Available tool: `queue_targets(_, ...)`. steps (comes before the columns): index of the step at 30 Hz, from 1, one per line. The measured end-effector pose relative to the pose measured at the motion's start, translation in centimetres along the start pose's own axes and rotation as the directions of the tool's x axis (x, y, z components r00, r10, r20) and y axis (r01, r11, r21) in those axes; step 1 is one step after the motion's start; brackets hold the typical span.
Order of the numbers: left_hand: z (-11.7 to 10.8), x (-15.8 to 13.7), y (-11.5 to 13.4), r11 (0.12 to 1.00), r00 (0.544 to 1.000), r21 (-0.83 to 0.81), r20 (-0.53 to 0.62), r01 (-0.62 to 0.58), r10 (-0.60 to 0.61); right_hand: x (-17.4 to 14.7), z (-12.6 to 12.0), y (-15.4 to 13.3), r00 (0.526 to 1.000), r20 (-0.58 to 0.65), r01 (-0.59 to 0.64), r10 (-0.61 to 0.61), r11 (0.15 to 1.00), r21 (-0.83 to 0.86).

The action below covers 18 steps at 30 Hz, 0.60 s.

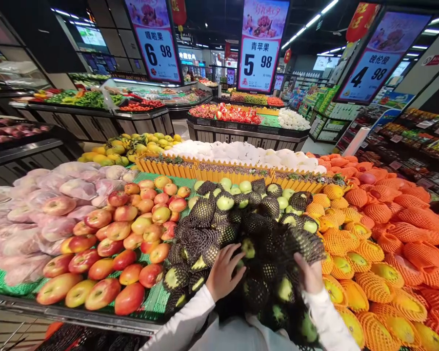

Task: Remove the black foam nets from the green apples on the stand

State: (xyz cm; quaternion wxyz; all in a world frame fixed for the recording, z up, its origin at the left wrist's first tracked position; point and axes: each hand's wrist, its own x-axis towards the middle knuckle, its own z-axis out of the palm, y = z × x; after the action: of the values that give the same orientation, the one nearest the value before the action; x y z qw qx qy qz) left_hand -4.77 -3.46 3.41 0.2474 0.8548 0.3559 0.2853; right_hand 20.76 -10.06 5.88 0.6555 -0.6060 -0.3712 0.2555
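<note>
A heap of green apples (226, 201), many in black foam net sleeves (197, 236), lies in front of me. My left hand (224, 274) rests over the near left part of the heap with its fingers spread, close to a bare green apple (248, 247). I cannot tell whether it presses on the fruit. At the heap's right side, my right hand (310, 277) has its thumb and fingers on a black foam net sleeve (305, 243), which is smeared by motion. Whether an apple sits inside that sleeve is hidden.
Red-yellow apples (119, 230) lie left of the heap, with bagged fruit (58, 204) beyond. Oranges in yellow nets (358, 258) and fruit in orange nets (406, 214) fill the right. Yellow planter fencing (219, 174) runs behind. Price screens (261, 46) hang above.
</note>
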Motion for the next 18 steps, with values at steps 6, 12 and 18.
queue_targets(6, 2.9, -1.7, -3.0, 0.999, 0.999, 0.022, -0.039, -0.037, 0.037, 14.5, 1.8, -3.3, 0.989, -0.062, -0.127, 0.134, 0.986, 0.104)
queue_targets(12, 4.8, -3.1, -5.5, 0.994, 0.99, -0.047, -0.106, -0.102, 0.097, 26.2, 6.2, -1.6, 0.996, -0.056, -0.087, 0.068, 0.809, -0.582)
queue_targets(18, 6.6, -3.0, -8.0, 0.982, 0.983, -0.097, -0.098, -0.162, 0.153, 31.5, 8.8, 2.5, 0.985, 0.104, -0.002, 0.139, 0.608, -0.794)
